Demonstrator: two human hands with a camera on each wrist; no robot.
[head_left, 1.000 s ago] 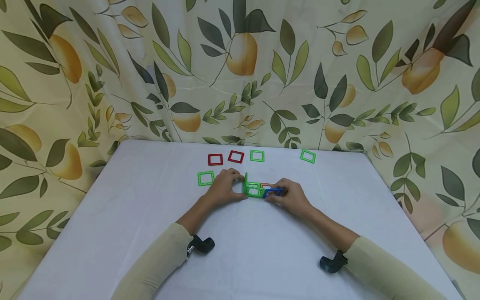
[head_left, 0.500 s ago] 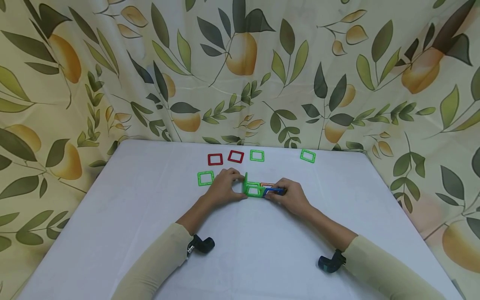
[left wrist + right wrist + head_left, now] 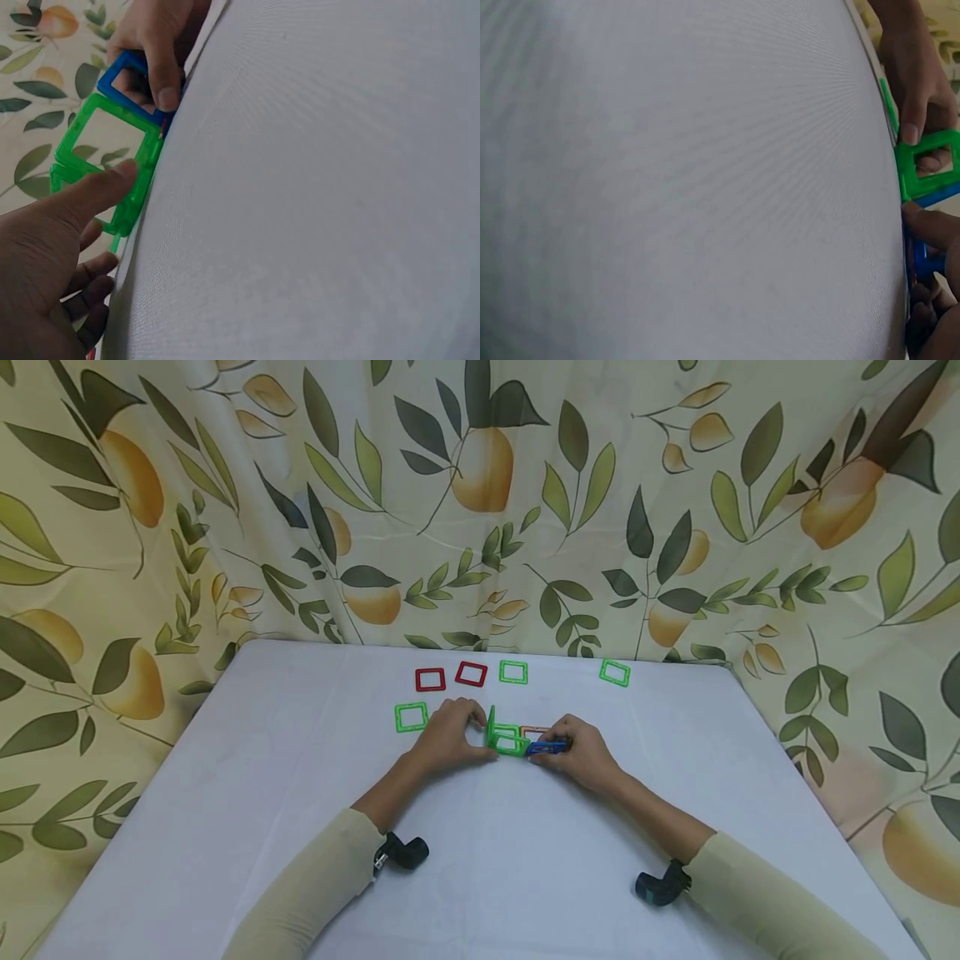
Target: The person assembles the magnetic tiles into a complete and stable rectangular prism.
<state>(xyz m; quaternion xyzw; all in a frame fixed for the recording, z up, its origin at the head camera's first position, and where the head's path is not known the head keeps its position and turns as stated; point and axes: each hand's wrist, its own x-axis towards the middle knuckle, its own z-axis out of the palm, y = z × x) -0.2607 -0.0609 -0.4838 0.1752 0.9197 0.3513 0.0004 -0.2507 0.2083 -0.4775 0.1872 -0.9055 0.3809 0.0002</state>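
Green square magnetic tiles [image 3: 510, 752] are joined in a small build at the table's middle, one of them upright. My left hand [image 3: 444, 735] grips its left side; in the left wrist view the thumb [image 3: 112, 180] lies over a green frame [image 3: 77, 126] and the other fingers curl behind. My right hand [image 3: 587, 753] pinches a blue magnetic tile [image 3: 547, 747] against the build's right side. Behind the blue piece shows an orange tile [image 3: 534, 728], partly hidden by the right fingers. The right wrist view catches both hands at its right edge.
Two red tiles [image 3: 431, 679] and two green tiles [image 3: 513, 672] lie along the back of the white-covered table [image 3: 480, 860]. Another green tile [image 3: 411, 717] lies just left of the left hand. A patterned curtain [image 3: 480, 527] hangs behind the table.
The blue tile has tilted slightly in the right hand's fingers, first rising, then dropping lower against the green build. The left hand stays in nearly the same place, and the loose tiles have not moved.
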